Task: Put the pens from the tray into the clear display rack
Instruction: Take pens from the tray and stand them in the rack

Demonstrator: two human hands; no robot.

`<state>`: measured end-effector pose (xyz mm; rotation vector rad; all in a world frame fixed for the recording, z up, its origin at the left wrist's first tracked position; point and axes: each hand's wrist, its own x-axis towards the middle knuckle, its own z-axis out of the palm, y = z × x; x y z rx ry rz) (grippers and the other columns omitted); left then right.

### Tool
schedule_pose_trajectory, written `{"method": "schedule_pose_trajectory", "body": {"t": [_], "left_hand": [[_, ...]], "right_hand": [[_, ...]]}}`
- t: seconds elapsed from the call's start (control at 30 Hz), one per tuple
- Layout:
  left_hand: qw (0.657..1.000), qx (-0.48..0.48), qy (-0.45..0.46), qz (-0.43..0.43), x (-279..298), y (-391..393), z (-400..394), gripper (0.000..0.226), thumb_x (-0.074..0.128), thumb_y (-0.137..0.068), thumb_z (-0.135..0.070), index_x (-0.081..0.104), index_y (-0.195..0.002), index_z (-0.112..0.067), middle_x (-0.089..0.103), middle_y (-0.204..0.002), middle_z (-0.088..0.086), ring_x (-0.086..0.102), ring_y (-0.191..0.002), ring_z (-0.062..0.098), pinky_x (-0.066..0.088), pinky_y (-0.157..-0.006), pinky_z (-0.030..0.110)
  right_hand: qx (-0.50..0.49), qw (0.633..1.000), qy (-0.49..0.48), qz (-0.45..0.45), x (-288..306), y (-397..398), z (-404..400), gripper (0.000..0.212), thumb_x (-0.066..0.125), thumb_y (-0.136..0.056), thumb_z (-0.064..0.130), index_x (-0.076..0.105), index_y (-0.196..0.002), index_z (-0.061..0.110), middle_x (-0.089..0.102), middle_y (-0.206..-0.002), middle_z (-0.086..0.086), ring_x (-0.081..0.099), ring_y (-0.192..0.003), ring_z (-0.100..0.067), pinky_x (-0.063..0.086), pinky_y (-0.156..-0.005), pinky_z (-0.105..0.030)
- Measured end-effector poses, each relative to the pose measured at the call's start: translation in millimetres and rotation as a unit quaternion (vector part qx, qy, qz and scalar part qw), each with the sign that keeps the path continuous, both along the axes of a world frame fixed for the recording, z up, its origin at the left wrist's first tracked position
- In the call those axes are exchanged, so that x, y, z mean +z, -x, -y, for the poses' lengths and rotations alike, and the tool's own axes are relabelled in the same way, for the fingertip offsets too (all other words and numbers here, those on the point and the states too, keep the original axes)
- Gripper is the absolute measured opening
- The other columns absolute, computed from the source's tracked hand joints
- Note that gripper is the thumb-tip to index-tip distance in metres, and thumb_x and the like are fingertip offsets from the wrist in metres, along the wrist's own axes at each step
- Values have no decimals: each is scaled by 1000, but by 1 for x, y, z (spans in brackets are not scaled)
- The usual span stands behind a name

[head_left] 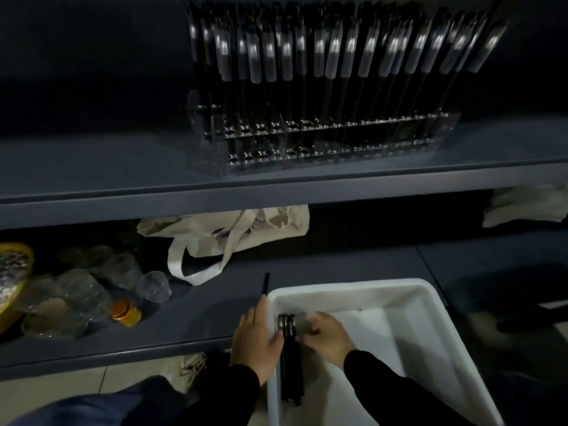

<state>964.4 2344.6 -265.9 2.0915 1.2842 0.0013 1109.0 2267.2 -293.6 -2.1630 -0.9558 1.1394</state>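
Both hands: left (255,339) grips slim black pen (265,284); right (327,336) pinches pens (289,358) in smooth white plastic tray (430,318).

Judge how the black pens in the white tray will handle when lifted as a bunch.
The pens look thin, stiff and smooth, so they will probably stay straight but could slip apart in a loose grip. Being round, they may roll on the tray floor. They look light for either hand.

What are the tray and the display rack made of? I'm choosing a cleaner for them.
Tray: likely plastic, opaque white, smooth, with rounded moulded corners. Display rack: likely clear acrylic; the shelf shows through it and its edges catch light. Glass cannot be ruled out.
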Motion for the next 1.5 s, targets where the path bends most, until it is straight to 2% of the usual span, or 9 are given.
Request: {"method": "schedule_pose_trajectory", "body": {"t": [0.13, 0.37, 0.6, 0.77, 0.93, 1.07, 1.2, 1.33, 1.5], "left_hand": [[1000, 2, 14, 18, 1, 2, 1, 75, 52, -94, -28, 4, -153, -24, 37, -148, 0, 36, -134, 19, 32, -109, 31], [1000, 4, 22, 20, 4, 3, 2, 77, 52, -94, -28, 2, -153, -24, 35, -150, 1, 36, -135, 19, 30, -111, 30], [999, -12, -19, 30, 30, 5, -2, 74, 50, -96, -33, 2, -153, -23, 20, -157, -6, 23, -142, 13, 21, -114, 25], [990, -5, -108, 92, 73, 8, -14, 65, 45, -98, -37, 9, -152, -26, 23, -155, -7, 25, -141, 11, 23, -112, 23], [980, 12, -141, 141, 105, 4, -13, 61, 47, -98, -31, 17, -150, -22, 25, -154, -7, 25, -140, 11, 20, -112, 19], [977, -7, -146, 154, 104, 2, -9, 59, 48, -97, -29, 21, -150, -21, 26, -154, -8, 25, -140, 9, 19, -111, 17], [977, -11, -155, 148, 95, 0, -11, 60, 49, -97, -27, 21, -150, -22, 28, -153, -7, 26, -139, 10, 18, -109, 16], [978, -19, -150, 145, 80, -2, -14, 61, 49, -97, -28, 20, -150, -22, 30, -151, -6, 27, -138, 10, 20, -110, 17], [983, -24, -130, 130, 63, -3, -15, 61, 50, -96, -26, 20, -150, -21, 32, -150, -4, 28, -138, 13, 22, -111, 21]], "right_hand": [[12, 1000, 2, 28, -7, 17, -9, 26, 70, -81, 27, 45, -81, 31, 48, -73, 17, 48, -70, -2, 35, -58, -11], [13, 999, 19, 44, -8, 7, -9, 20, 63, -82, 16, 48, -78, 28, 58, -81, 7, 55, -79, -13, 43, -70, -22], [-12, 998, -30, 60, 20, -21, 13, 31, 59, -79, 4, 49, -81, 33, 54, -68, 7, 54, -69, -9, 44, -70, -17], [38, 990, -102, 93, 79, -43, 18, 35, 56, -88, 2, 49, -100, 34, 53, -83, 6, 52, -73, -6, 42, -71, -6], [55, 986, -61, 143, 102, -41, 12, 31, 48, -90, 4, 48, -108, 29, 46, -90, 10, 47, -75, -3, 38, -71, -6], [55, 992, -2, 115, 74, -22, 14, 24, 56, -87, 13, 47, -105, 25, 49, -90, 7, 51, -82, -11, 47, -83, -22], [81, 981, 103, 142, 37, -11, 18, 21, 54, -91, 23, 39, -107, 22, 55, -117, -4, 53, -100, -19, 37, -80, -23], [41, 963, 164, 210, 5, -15, 26, 50, 50, -94, 29, 32, -137, 11, 48, -136, -9, 51, -124, -25, 39, -99, -29], [-55, 960, 153, 226, -8, -29, 43, 61, 59, -86, 42, 34, -133, 11, 46, -128, -8, 51, -117, -28, 40, -99, -31]]}}
